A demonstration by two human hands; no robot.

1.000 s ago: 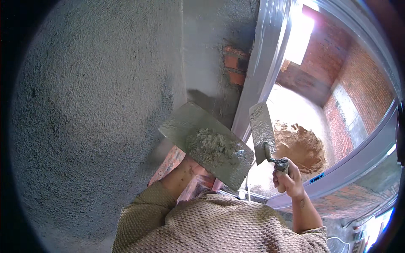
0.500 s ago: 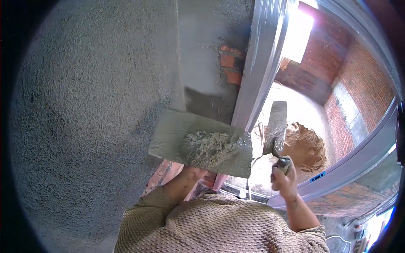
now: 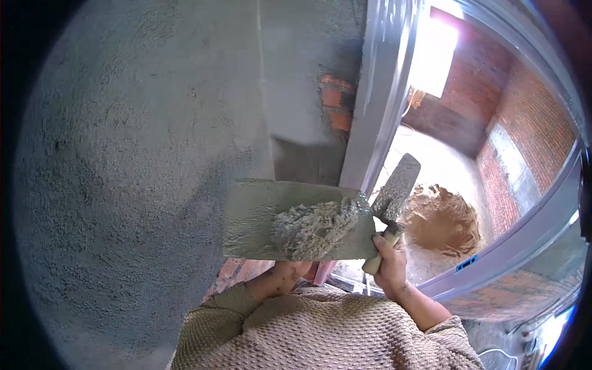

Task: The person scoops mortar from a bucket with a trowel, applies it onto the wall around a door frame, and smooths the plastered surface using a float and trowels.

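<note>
My left hand is under a flat rectangular plasterer's hawk and bears it from below; its fingers are mostly hidden by the board. A heap of wet grey mortar lies on the hawk, right of its middle. Just beyond the board's right edge, my right hand is closed round the pale handle of a trowel. The trowel's mortar-smeared blade points up and slightly right. Close by on the left is a wall of wet grey plaster, partly rough and partly smoother.
A grey door frame rises right of the wall, with a patch of bare brick beside it. Through the opening, a sand pile sits on the floor before brick walls. A blue-marked latch plate shows on the frame's right side.
My right hand and the trowel have come left and down, close to the hawk's right edge, and the blade now leans right. The hawk has turned more level across the view.
</note>
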